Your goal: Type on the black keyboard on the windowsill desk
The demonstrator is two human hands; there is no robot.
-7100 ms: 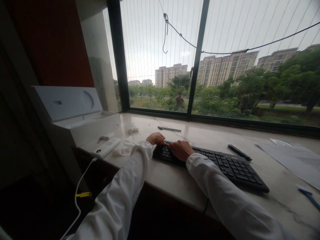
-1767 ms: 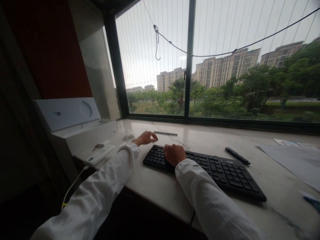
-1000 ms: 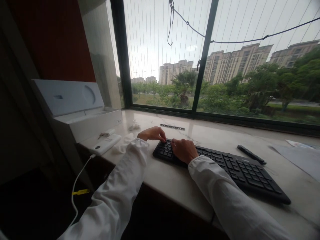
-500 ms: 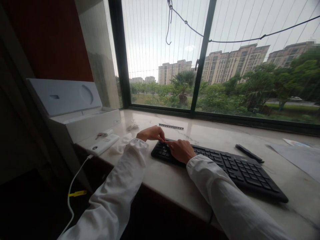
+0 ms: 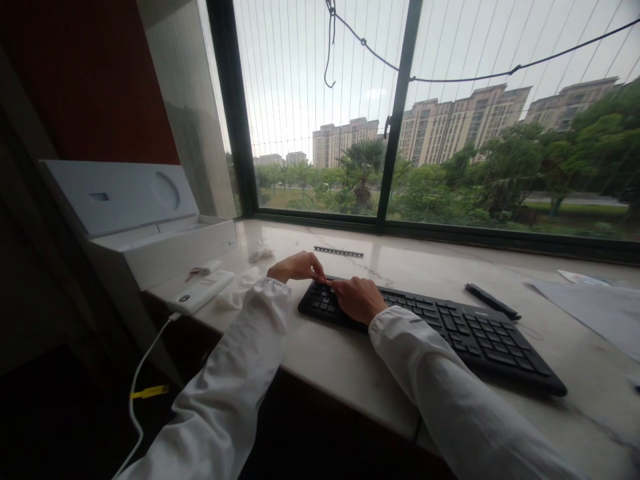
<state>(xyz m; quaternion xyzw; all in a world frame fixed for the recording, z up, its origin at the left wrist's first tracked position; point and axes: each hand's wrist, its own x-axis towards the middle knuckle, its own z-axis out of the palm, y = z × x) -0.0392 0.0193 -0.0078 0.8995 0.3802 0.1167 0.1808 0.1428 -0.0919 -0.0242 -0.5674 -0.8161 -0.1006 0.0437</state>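
Observation:
A black keyboard (image 5: 500,333) lies slantwise on the light stone sill. Over its far left corner my left hand (image 5: 299,267) is closed in a pinch, thumb and fingertips together near the top row. What it pinches is too small to make out. My right hand (image 5: 357,298) rests over the left part of the keys, its index finger stretched to meet the left fingertips. The other right fingers are curled and mostly hidden. Behind the keyboard lies a thin dark strip with light marks (image 5: 339,251).
At the left stands an opened white box (image 5: 165,250). A white power bank (image 5: 203,293) with a cable (image 5: 135,387) sits before it, keys (image 5: 197,272) on top. Crumpled white tissue (image 5: 240,291), a black pen-like object (image 5: 493,301) and papers (image 5: 590,310) lie around. A window (image 5: 320,80) rises behind.
The whole view has shifted slightly, so things appear a little further left. Both hands keep nearly the same place and pose at the keyboard's far left corner.

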